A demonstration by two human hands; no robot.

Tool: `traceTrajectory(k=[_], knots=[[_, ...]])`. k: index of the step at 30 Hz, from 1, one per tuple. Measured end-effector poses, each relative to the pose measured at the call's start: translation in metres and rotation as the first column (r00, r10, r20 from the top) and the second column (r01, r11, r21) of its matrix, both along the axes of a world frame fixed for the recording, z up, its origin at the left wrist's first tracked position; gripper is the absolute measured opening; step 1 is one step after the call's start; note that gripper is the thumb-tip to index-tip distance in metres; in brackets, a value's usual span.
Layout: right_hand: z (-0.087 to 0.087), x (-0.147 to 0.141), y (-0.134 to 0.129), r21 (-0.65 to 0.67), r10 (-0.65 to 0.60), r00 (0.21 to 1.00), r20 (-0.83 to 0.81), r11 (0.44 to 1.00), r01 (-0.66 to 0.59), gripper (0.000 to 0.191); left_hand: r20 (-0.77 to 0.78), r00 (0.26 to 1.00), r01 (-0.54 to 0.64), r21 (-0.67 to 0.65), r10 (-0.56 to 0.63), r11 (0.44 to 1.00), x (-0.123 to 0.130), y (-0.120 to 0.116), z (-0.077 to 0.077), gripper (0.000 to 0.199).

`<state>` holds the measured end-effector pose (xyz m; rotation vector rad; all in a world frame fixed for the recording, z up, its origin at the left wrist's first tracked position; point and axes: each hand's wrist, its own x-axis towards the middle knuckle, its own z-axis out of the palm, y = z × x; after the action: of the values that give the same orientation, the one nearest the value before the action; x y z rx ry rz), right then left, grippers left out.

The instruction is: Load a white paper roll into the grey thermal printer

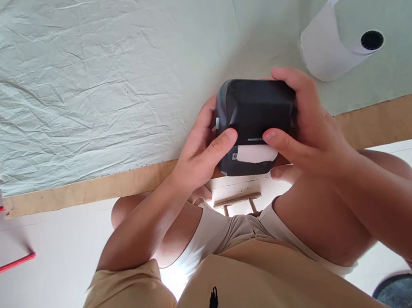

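A black label printer (261,107) with rounded corners is held at the table's front edge, between my two hands. White lettering and a torn white patch (257,153) show on its near side. My left hand (204,146) grips the printer's left side, thumb on top near the front. Around the right side wraps my right hand (306,123), its thumb beside the lettering. Some fingers of both hands are hidden behind the printer. To the right on the cloth lies a partly unrolled white paper roll (325,48) with a dark core end.
A wrinkled pale green cloth (89,79) covers the table, whose wooden front edge (395,118) is bare. Red metal bars (6,267) stand at the left on the floor. A dark round object (400,292) is at the lower right. My legs are under the table edge.
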<state>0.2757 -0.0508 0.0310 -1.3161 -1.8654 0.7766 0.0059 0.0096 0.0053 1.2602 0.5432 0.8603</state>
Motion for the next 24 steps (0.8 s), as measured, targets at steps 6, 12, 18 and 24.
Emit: traceTrajectory(k=[6, 12, 18, 24], knots=[[0.028, 0.016, 0.021, -0.077, 0.051, 0.988, 0.146, 0.996, -0.04, 0.076, 0.045, 0.997, -0.071, 0.014, 0.07, 0.997, 0.002, 0.0, 0.002, 0.071], [0.019, 0.006, 0.029, 0.044, 0.069, 0.982, 0.176, 0.996, -0.078, 0.071, -0.01, 0.98, -0.198, -0.16, 0.198, 0.967, 0.01, -0.003, 0.011, 0.065], [-0.011, 0.016, 0.024, 0.232, 0.18, 0.981, 0.069, 0.954, -0.191, 0.091, -0.121, 0.956, -0.289, -0.224, 0.268, 0.931, 0.015, -0.012, 0.025, 0.067], [-0.006, 0.012, 0.025, 0.286, 0.164, 0.984, 0.071, 0.941, -0.178, 0.094, -0.055, 0.96, -0.279, -0.281, 0.275, 0.918, 0.016, -0.014, 0.035, 0.058]])
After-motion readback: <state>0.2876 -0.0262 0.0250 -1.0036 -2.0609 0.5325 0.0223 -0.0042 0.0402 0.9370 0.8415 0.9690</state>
